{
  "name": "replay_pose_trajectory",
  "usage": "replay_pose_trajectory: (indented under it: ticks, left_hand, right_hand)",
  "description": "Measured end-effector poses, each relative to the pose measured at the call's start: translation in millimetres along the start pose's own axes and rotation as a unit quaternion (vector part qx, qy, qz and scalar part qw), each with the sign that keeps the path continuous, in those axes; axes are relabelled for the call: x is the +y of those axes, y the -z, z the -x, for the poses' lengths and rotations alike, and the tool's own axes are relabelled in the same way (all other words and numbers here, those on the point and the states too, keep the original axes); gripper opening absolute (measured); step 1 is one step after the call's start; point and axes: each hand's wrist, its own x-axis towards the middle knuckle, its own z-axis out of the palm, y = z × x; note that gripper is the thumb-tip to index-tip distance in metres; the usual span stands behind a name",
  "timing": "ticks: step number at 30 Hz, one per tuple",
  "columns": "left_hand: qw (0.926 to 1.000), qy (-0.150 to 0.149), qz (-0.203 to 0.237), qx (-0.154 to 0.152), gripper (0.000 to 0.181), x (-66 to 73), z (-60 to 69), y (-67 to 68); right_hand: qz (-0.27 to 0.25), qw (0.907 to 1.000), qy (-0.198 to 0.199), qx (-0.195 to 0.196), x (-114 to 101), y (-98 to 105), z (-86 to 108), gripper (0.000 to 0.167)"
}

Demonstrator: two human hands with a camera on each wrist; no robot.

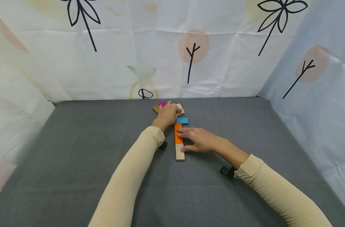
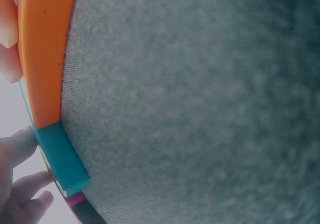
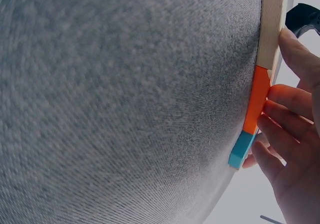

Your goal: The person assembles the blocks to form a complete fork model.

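Note:
A row of flat blocks lies on the table. Nearest is a pale wooden block (image 1: 180, 154), then an orange block (image 1: 177, 138), then a blue block (image 1: 183, 121) set crosswise. My left hand (image 1: 167, 114) rests over the far group, covering part of it, with its fingers near the blue block and another pale wooden block (image 1: 181, 109). Beyond that hand show a magenta block (image 1: 162, 104) and a brown wooden block (image 1: 155, 109). My right hand (image 1: 200, 139) touches the row's right side, fingers extended on the orange block and thumb at the near pale block.
A grey cloth covers the table (image 1: 76, 151). White printed fabric (image 1: 161, 47) hangs behind it and along both sides. A dark wrist strap piece (image 1: 227, 172) sits under the right forearm.

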Motion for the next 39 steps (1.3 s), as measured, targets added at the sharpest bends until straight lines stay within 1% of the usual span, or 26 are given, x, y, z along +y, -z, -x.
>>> replay_pose_trajectory:
  ticks: [7, 12, 20, 27, 31, 39]
  left_hand:
    - [0.9997, -0.011, 0.014, -0.015, 0.03, -0.3, 0.5, 1.7]
    - [0.999, -0.034, 0.005, -0.029, 0.032, 1.4, 2.1, 4.0]
    - [0.9977, -0.047, -0.007, -0.048, 0.033, 4.5, 3.2, 3.4]
    - [0.9974, -0.057, -0.002, -0.045, 0.033, 4.4, 0.9, 3.6]
    - [0.9969, -0.064, -0.006, -0.045, 0.032, 3.9, -1.5, 3.7]
    - [0.9965, -0.068, -0.014, -0.047, 0.033, 4.0, -3.6, 3.4]
  right_hand:
    - [-0.002, 1.0, 0.001, 0.001, 1.3, -0.4, -0.4, 0.065]
    - [-0.005, 1.0, 0.007, 0.005, 2.7, -1.1, -0.6, 0.065]
    - [-0.005, 0.9999, 0.008, 0.005, 2.7, -1.3, 0.0, 0.065]
    - [-0.001, 0.9999, 0.011, 0.008, 2.7, -1.6, -0.2, 0.066]
    - [0.0, 0.9999, 0.013, 0.009, 2.3, -0.4, -0.4, 0.066]
    - [-0.002, 1.0, 0.007, 0.003, 2.3, -0.1, -0.5, 0.067]
